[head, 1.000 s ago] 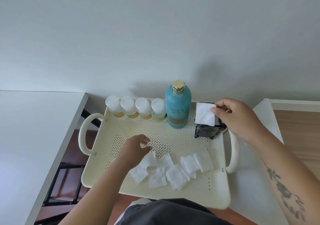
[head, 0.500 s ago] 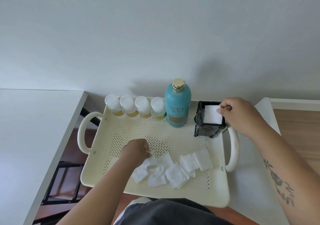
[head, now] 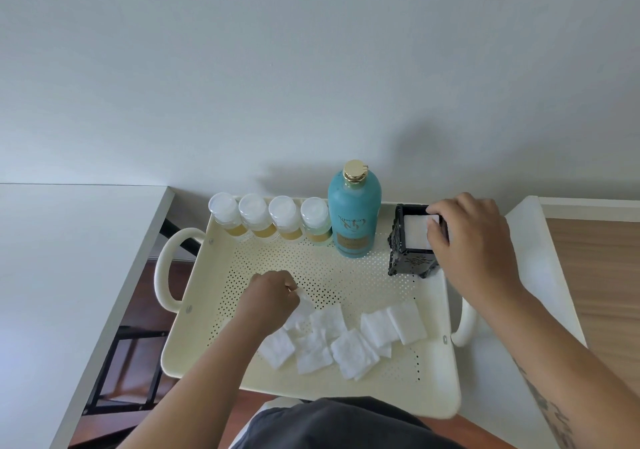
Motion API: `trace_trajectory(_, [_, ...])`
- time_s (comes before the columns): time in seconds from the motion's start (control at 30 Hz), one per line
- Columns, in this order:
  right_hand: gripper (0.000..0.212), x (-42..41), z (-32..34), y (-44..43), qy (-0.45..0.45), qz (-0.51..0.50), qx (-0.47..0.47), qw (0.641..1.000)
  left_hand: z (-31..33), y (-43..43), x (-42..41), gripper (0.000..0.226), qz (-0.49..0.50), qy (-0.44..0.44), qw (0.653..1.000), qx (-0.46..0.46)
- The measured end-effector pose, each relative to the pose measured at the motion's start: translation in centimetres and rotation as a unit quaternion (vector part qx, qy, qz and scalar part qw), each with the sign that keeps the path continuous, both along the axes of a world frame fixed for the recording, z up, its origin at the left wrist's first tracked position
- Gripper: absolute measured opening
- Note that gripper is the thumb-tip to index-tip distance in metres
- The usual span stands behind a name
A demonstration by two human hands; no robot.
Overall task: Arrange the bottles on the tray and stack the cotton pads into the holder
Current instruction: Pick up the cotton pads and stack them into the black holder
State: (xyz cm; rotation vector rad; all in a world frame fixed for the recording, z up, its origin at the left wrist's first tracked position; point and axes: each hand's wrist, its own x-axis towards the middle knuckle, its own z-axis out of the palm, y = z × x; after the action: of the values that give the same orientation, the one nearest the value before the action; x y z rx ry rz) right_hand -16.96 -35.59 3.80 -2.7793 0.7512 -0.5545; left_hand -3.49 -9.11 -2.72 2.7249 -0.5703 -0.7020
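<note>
A cream perforated tray (head: 398, 389) holds several small white-capped bottles (head: 270, 218) in a row along its back edge, with a tall teal bottle (head: 354, 213) at their right. At the back right corner stands a black cotton pad holder (head: 401, 240). My right hand (head: 474, 244) is at the holder's top, fingertips pressing a white pad (head: 415, 230) down into it. Several loose cotton pads (head: 349, 337) lie on the tray's front. My left hand (head: 270, 298) is at the left end of the pile and pinches the corner of one pad (head: 303, 310).
A white table (head: 69, 258) stands to the left of the tray, with a gap to the floor between. A white surface (head: 540, 275) and a wooden top (head: 595, 275) lie to the right. The wall rises just behind the tray.
My right hand carried a pad from above the holder down into it and now presses it in. My left hand closed on a pad at the pile's left end.
</note>
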Motion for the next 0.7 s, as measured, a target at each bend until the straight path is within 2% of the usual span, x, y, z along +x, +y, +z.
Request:
trace_trajectory(0.1, [0.012,-0.3,-0.5,0.6,0.032,0.028,0.006,0.999,0.5,0.2,0.2,0.012,0.006,0.001,0.999,-0.038])
trace_trajectory(0.23, [0.046,-0.1,-1.2,0.9,0.16,0.026,0.029,0.986,1.5,0.1,0.2,0.006,0.097,0.066,0.98,-0.161])
trace_trajectory(0.37, [0.073,0.2,-1.2,0.7,0.191,0.031,0.024,0.981,2.4,-0.2,0.0,0.006,0.158,0.149,0.939,-0.265])
trace_trajectory(0.47, [0.078,0.6,-1.1,0.7,0.219,0.033,0.035,0.974,3.2,-0.6,-0.3,0.003,0.182,0.19,0.901,-0.344])
trace_trajectory(0.53, [0.072,0.7,-0.9,0.7,0.225,0.032,0.033,0.973,3.8,-1.1,-0.7,0.002,0.183,0.204,0.884,-0.378])
trace_trajectory(0.6, [0.054,0.5,-0.5,0.9,0.17,0.027,0.007,0.985,4.3,-1.6,-1.0,0.003,0.177,0.209,0.874,-0.402])
trace_trajectory(0.7, [0.028,-0.2,0.6,2.0,-0.036,0.012,-0.006,0.999,5.1,-2.4,-1.6,0.003,0.161,0.219,0.861,-0.429])
